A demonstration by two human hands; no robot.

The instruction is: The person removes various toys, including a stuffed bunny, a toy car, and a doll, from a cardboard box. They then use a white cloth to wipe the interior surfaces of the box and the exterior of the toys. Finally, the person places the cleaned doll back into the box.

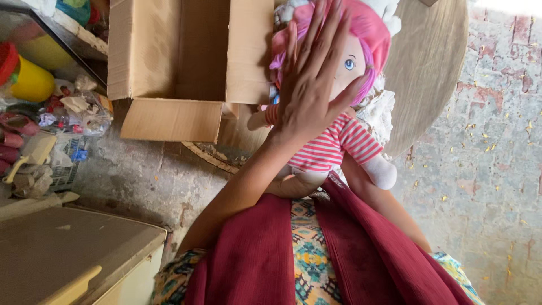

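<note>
Doll (344, 127) held up against my chest, in front of the open cardboard box (186, 62).
Left hand (313, 85) lies flat, fingers spread, over its pink hair and face, gripping nothing; right hand (293, 183) cups the body from below, fingers hidden, so I cannot tell how tightly. I judge I'm smoothing the hair; next, a gentle stroke without tipping it.

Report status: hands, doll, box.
Left hand flat across doll face. Right hand grips doll from below. Open cardboard box just left, nothing blocking.
</note>
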